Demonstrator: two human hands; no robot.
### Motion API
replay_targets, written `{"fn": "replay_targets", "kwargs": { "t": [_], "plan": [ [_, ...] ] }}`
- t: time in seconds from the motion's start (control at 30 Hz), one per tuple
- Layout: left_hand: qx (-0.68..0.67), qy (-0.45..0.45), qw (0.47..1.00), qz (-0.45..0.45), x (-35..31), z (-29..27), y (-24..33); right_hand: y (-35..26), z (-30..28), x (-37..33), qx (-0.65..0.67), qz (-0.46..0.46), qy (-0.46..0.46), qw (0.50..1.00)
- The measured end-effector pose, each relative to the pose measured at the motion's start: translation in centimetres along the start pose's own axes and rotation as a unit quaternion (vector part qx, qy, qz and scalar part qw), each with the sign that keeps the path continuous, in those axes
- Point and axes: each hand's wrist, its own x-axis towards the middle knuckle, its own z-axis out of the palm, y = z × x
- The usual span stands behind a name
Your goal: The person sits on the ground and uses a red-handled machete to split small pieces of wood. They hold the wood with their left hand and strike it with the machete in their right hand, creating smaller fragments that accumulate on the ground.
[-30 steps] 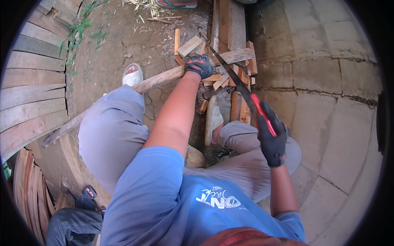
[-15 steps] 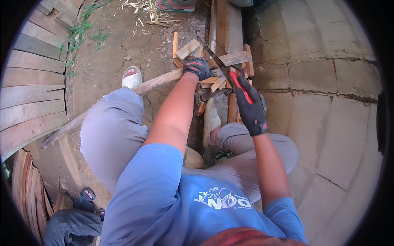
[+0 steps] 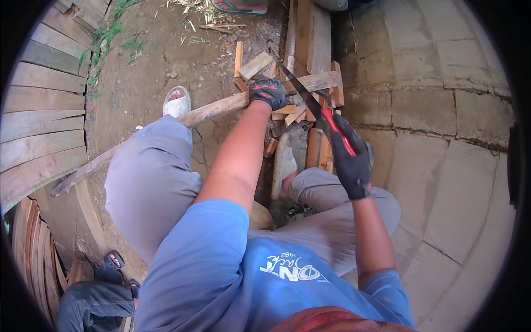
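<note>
My right hand [image 3: 352, 160], in a black glove, grips the red handle of a handsaw [image 3: 301, 88]. The dark blade slants up and to the left, across a long wooden plank [image 3: 215, 109]. My left hand [image 3: 267, 93], in a black and red glove, is wrapped over the plank just left of the blade and holds it down. The plank runs from the lower left, past my left knee, to the cut pieces on the right. Whether the teeth touch the wood is hard to make out.
Short wood offcuts [image 3: 255, 65] lie in a heap around the saw. Long boards [image 3: 313, 39] stretch away beyond it. A concrete block wall [image 3: 423, 110] stands at the right, a plank wall [image 3: 47, 105] at the left. Other people's sandalled feet [image 3: 241, 6] show at the far edge and lower left.
My right hand has drawn the saw back toward me and to the right, so more of the blade shows. My left hand stays on the plank.
</note>
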Motion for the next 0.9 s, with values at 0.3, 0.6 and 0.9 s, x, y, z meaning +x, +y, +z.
{"fn": "replay_targets", "kwargs": {
  "t": [0.3,0.6,0.9],
  "plan": [
    [-0.011,0.011,1.0,0.005,0.2,-0.7,0.4,1.9,12.2,12.8,0.118,0.045,0.02,0.992],
    [0.061,0.127,0.99,0.019,-1.2,2.4,0.3,-1.0,-0.1,2.2,0.029,0.037,-0.029,0.998],
    [0.06,0.148,0.987,0.004,-2.0,2.0,0.8,-3.5,-4.3,-7.6,0.084,0.127,-0.037,0.988]
  ]
}}
